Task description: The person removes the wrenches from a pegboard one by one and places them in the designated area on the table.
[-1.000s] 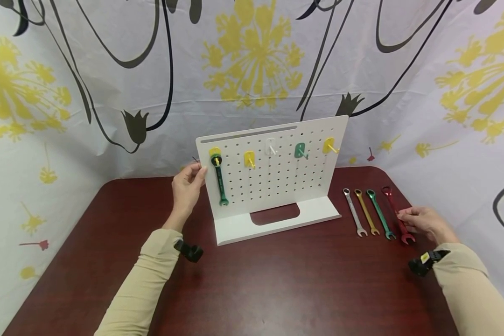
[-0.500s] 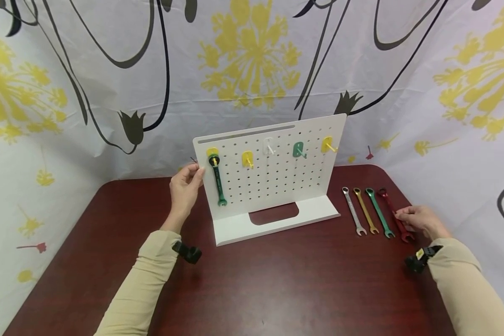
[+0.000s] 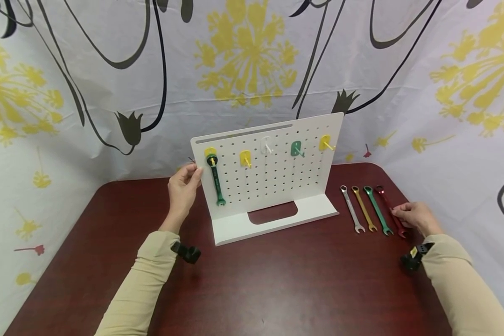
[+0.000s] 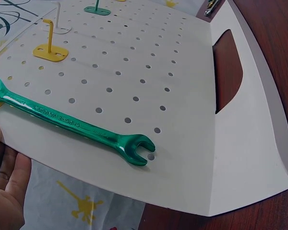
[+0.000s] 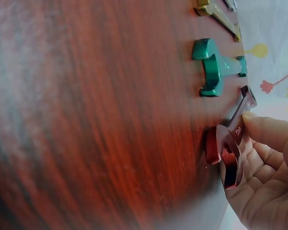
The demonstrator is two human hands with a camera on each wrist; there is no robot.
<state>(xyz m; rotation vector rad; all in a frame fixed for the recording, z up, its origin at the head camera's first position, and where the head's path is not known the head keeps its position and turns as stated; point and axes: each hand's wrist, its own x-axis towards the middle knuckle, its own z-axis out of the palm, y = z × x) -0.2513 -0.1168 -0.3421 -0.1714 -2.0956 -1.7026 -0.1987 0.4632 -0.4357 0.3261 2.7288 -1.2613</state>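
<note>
My left hand (image 3: 182, 189) grips the left edge of a white pegboard (image 3: 235, 208), thumb in front and the other fingers partly hidden behind it. A green combination wrench (image 4: 69, 122) hangs by its ring end from the board's leftmost yellow hook (image 3: 210, 151), its open end pointing down. At the table's right side, my right hand (image 3: 417, 217) pinches a red combination wrench (image 5: 225, 143) between thumb and fingers, close over the tabletop. Beside it lie another green wrench (image 3: 378, 210), a gold wrench (image 3: 364, 208) and a silver wrench (image 3: 353, 210), ring ends toward the back.
More hooks sit along the board: a yellow hook (image 3: 245, 159), a clear hook (image 3: 266, 145), a green hook (image 3: 296, 148) and a far-right yellow hook (image 3: 325, 143). The dark red table (image 3: 294, 280) meets a flower-printed cloth (image 3: 252, 70) behind and at both sides.
My right hand has shifted left with the red wrench, bringing it nearer the green wrench beside it. My left hand stays on the board's edge. The head view has shifted slightly.
</note>
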